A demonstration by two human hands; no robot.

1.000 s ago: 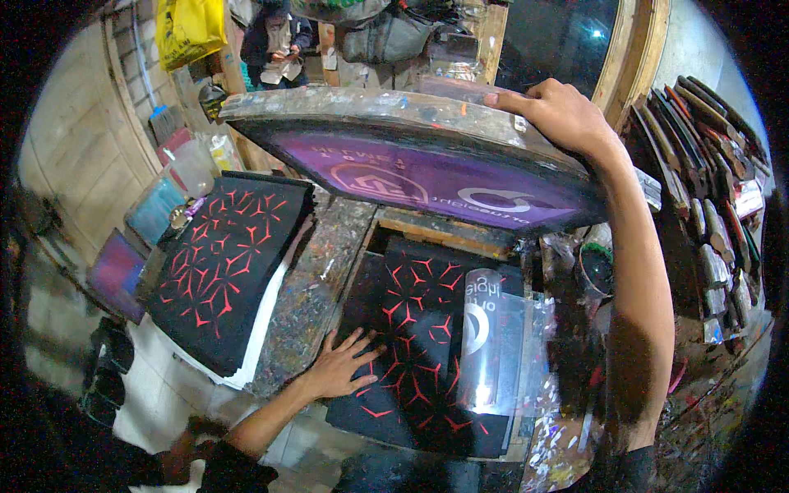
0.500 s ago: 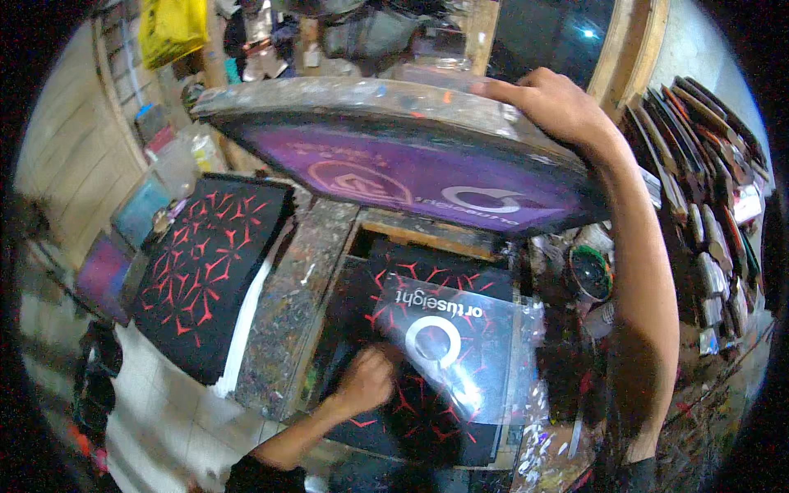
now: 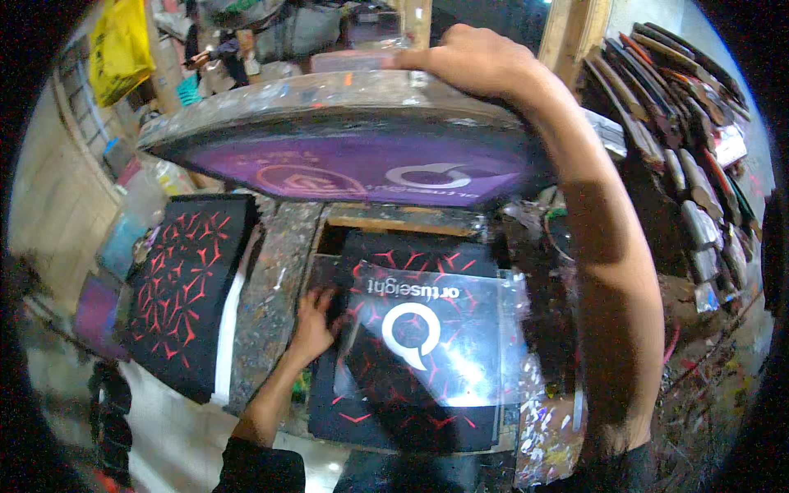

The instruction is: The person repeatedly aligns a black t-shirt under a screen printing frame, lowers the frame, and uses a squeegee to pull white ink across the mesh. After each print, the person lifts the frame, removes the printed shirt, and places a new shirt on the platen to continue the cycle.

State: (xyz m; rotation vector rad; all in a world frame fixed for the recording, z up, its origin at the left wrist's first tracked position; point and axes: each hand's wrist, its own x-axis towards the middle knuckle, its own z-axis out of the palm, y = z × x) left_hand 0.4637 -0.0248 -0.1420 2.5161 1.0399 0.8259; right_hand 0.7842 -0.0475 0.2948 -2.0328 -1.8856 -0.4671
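My right hand (image 3: 477, 62) is closed over the top edge of a raised silk-screen frame (image 3: 271, 99), whose purple mesh shows pale printed shapes. Beneath it, black fabric (image 3: 353, 417) with a red branching pattern lies flat on the printing board. A transparent plastic sheet (image 3: 472, 320) bearing a white ring-shaped logo and lettering rests on that fabric and reflects a bright glare. At the left edge of the fabric is my left hand (image 3: 315, 324), fingers apart and holding nothing. Whether its fingertips touch the board, I cannot tell.
To the left lies a stack of black pieces (image 3: 185, 287) with the same red pattern. Many squeegees (image 3: 674, 115) lean in a rack at the right. A tub (image 3: 559, 230) stands partly behind my right forearm. A yellow bag (image 3: 119, 53) hangs at the back left.
My left hand has moved off the plastic sheet to the left, and its fingers have spread. My right hand still holds the frame up. The whole view has shifted somewhat.
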